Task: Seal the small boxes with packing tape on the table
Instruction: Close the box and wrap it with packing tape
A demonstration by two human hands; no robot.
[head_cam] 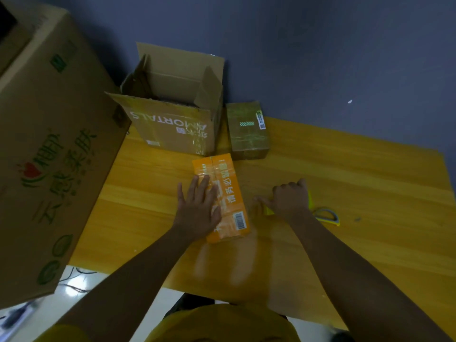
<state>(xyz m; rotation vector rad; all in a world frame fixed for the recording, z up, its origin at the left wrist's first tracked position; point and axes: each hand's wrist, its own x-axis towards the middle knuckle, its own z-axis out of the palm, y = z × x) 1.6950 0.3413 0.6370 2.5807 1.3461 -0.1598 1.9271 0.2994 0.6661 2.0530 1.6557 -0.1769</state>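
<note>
At frame centre, the left hand should keep its flat, spread fingers pressing the small orange taped cardboard box steady while the right hand, fingers curled round a yellow tape dispenser, draws tape.

A yellow wooden table stands against a dark blue-grey wall.

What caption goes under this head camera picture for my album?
Left hand flat on the orange box, right hand gripping the yellow tape dispenser on the table.
</note>
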